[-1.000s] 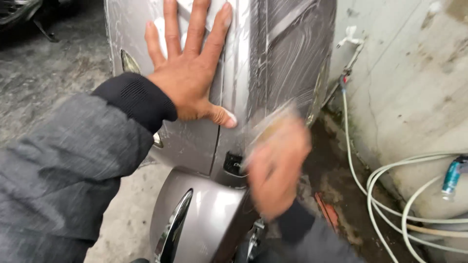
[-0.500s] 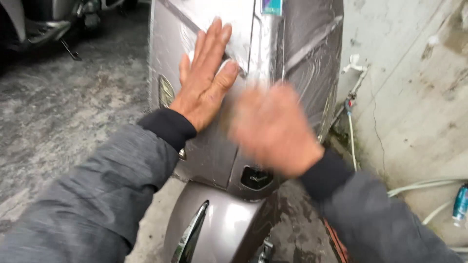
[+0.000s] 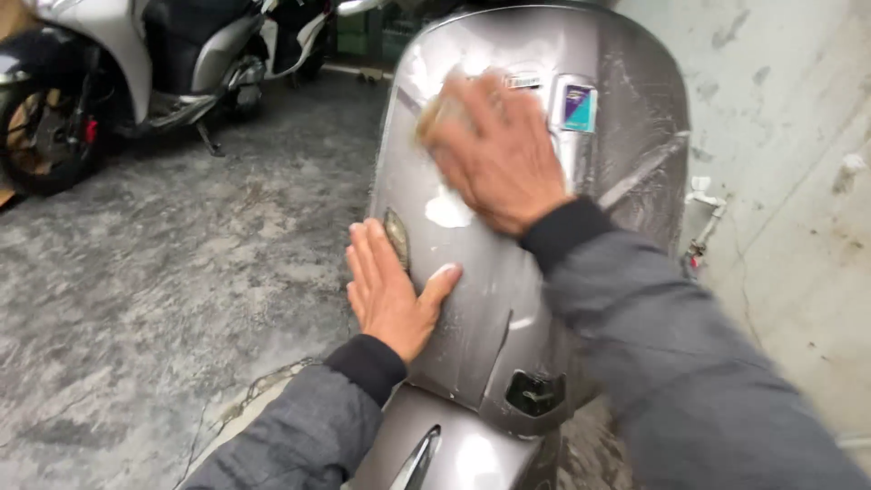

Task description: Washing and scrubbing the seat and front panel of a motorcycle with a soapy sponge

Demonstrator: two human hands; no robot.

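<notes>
A grey-brown scooter front panel stands before me, streaked with soap suds. My right hand presses a yellowish sponge against the upper left of the panel, beside a small teal sticker. The sponge is mostly hidden under my fingers. My left hand lies flat and open against the panel's left edge, just below an amber side light. A white patch of foam sits between the two hands. The front fender shows at the bottom.
A white scooter is parked at the back left on wet concrete floor. A stained concrete wall rises on the right, with a tap and pipe close to the panel.
My right hand has swept from the panel's lower right up to its upper left. My left hand has slid down to the panel's left edge. The view has tilted up.
</notes>
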